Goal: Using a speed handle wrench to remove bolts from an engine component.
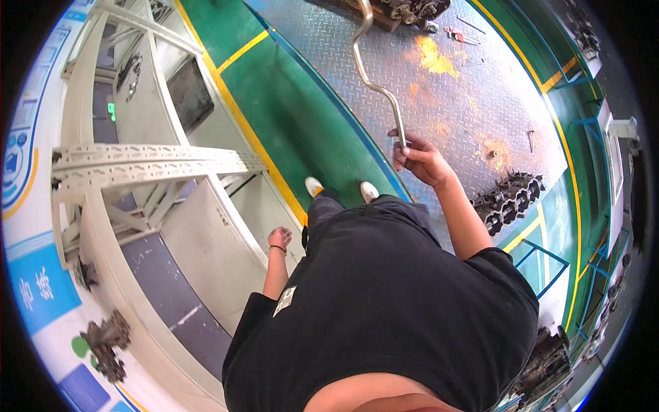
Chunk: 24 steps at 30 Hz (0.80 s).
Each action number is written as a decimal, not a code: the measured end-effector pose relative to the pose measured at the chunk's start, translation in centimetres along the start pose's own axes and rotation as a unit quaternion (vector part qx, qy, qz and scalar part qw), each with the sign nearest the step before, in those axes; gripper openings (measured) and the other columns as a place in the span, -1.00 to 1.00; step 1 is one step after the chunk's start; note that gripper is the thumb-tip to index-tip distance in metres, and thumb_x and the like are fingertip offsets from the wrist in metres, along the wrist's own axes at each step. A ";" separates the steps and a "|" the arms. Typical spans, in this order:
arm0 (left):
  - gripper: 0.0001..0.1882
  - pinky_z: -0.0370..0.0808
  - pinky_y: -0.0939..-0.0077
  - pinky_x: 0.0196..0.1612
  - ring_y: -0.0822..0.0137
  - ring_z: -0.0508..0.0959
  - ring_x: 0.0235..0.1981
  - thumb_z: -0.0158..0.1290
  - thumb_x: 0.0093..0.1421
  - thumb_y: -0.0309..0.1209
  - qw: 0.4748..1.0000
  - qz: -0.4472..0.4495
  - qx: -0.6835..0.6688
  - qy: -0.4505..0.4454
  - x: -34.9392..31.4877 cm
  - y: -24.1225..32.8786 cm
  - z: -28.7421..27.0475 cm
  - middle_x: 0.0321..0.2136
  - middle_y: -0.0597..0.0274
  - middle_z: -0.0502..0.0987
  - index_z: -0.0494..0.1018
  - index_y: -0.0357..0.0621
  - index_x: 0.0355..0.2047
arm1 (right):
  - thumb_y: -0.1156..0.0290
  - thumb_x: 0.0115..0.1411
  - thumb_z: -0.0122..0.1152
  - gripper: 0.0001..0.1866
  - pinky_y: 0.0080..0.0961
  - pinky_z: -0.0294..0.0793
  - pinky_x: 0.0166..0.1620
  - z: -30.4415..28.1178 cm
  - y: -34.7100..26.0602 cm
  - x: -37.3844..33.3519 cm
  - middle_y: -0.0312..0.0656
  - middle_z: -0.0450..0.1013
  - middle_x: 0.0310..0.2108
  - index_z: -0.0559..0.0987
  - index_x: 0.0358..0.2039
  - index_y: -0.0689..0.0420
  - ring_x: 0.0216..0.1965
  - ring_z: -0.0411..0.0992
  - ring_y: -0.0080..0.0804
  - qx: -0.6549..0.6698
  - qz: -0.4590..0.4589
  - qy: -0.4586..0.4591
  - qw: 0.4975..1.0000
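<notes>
My right hand (424, 159) is raised over the edge of a steel tread-plate surface (508, 103). Its fingers are closed around the lower end of a bent steel speed brace (384, 91), which points away from me, its far end cut off at the top of the view. At my side hangs my left hand (280, 238), with a dark band on the wrist. The fingers are loosely bent and apart, and I see nothing in them. It is nearest the pale shelving to my left.
Greasy engine parts (412, 9) lie at the far end of the plate, with red-handled pliers (461, 36) beside them. A dark engine block (509, 201) sits at the right. Pale metal racks (171, 161) stand close on my left, along the green floor (295, 103).
</notes>
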State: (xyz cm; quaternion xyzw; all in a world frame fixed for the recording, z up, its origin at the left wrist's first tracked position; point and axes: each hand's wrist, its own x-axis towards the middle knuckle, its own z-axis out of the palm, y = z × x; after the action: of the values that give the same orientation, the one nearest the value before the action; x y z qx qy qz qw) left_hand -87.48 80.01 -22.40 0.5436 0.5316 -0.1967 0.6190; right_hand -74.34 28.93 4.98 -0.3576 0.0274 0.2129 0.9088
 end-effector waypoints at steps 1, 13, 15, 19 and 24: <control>-0.80 0.50 0.38 -0.35 0.18 0.57 -0.39 -0.03 0.09 -0.38 1.000 -0.020 -0.020 0.002 1.3 0.5 -0.7 -0.38 0.14 0.51 0.37 -0.18 -0.28 | 0.38 0.13 0.14 -0.52 -0.66 0.21 -0.46 0.3 0.2 1.6 -0.30 0.24 -0.51 0.28 0.03 0.25 -0.50 0.23 -0.58 -0.081 -0.016 0.001 0.997; -0.65 0.49 0.43 -0.34 0.23 0.53 -0.37 -0.13 0.13 -0.31 0.988 0.007 0.142 -0.061 13.9 20.6 -3.1 -0.30 0.08 0.52 0.40 -0.29 -0.15 | 0.24 0.23 -0.04 -0.64 -0.61 -0.16 -0.73 1.0 7.8 23.6 -0.46 -0.12 -0.81 0.14 -0.67 -0.03 -0.82 -0.12 -0.64 0.102 -0.016 0.394 0.913; -0.70 0.49 0.42 -0.38 0.23 0.51 -0.45 -0.13 0.12 -0.31 0.995 -0.038 0.057 -0.068 17.7 24.7 -3.9 -0.35 0.09 0.53 0.42 -0.28 -0.26 | 0.23 0.24 -0.07 -0.64 -0.62 -0.18 -0.73 1.5 8.3 26.4 -0.45 -0.10 -0.81 0.12 -0.66 -0.05 -0.82 -0.14 -0.63 0.131 0.015 0.395 0.909; -0.75 0.47 0.35 -0.35 0.23 0.51 -0.40 -0.15 0.18 -0.36 0.995 -0.031 0.060 -0.075 20.7 34.0 -1.1 -0.40 0.17 0.48 0.36 -0.24 -0.21 | 0.25 0.25 -0.08 -0.63 -0.61 -0.17 -0.71 5.1 8.3 29.4 -0.45 -0.11 -0.81 0.13 -0.68 -0.04 -0.81 -0.13 -0.64 0.117 0.045 0.344 0.931; -0.76 0.47 0.35 -0.36 0.21 0.52 -0.37 -0.13 0.17 -0.31 0.990 0.008 0.063 -0.123 23.9 41.6 3.7 -0.38 0.15 0.47 0.35 -0.22 -0.26 | 0.28 0.22 -0.01 -0.65 -0.58 -0.04 -0.65 8.1 4.2 34.6 -0.41 0.03 -0.77 0.19 -0.67 0.05 -0.77 0.00 -0.60 0.008 -0.105 0.238 0.966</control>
State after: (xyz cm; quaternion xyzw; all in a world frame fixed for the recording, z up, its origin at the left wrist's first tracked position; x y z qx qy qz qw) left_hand -43.12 98.47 -24.49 0.5570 0.4337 -0.2906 0.6459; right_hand -45.42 49.79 1.36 -0.3915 0.2067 0.0251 0.8963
